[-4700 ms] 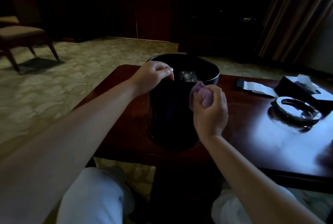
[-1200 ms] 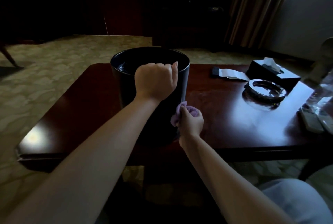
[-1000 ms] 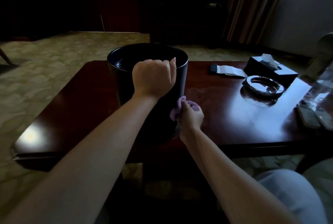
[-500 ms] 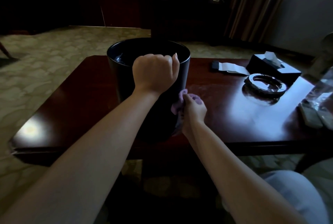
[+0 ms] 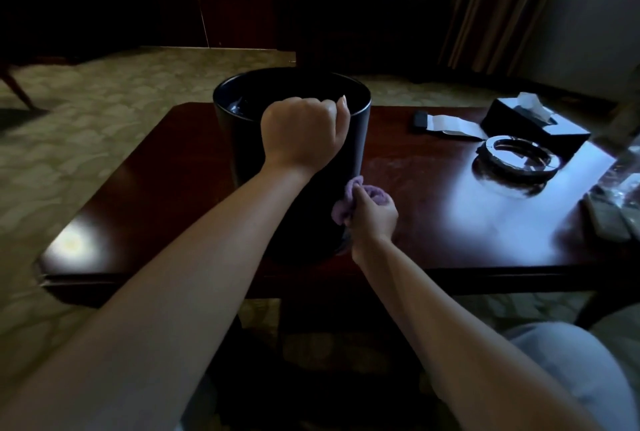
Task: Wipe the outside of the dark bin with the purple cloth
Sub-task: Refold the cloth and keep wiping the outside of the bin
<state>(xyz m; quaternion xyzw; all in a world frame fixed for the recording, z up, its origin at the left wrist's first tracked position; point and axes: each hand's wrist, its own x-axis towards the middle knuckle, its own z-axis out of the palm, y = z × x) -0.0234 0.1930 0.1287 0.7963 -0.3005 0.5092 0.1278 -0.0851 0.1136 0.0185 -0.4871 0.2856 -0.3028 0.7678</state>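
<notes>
A dark round bin (image 5: 239, 143) stands upright on a glossy dark-red wooden table (image 5: 433, 222). My left hand (image 5: 303, 134) is closed over the bin's near rim, fingers hooked inside. My right hand (image 5: 374, 219) grips a bunched purple cloth (image 5: 346, 203) and presses it against the bin's lower right outer wall. The near wall of the bin is partly hidden behind my left forearm.
On the right side of the table lie a round metal ashtray (image 5: 516, 156), a dark tissue box (image 5: 533, 122), a flat dark item with white paper (image 5: 446, 124) and remotes (image 5: 609, 219) at the right edge. Patterned carpet surrounds the table; curtains hang at back right.
My right hand with the cloth has slid up and down the bin's right side and now sits low on the wall. My left hand has kept its hold on the rim.
</notes>
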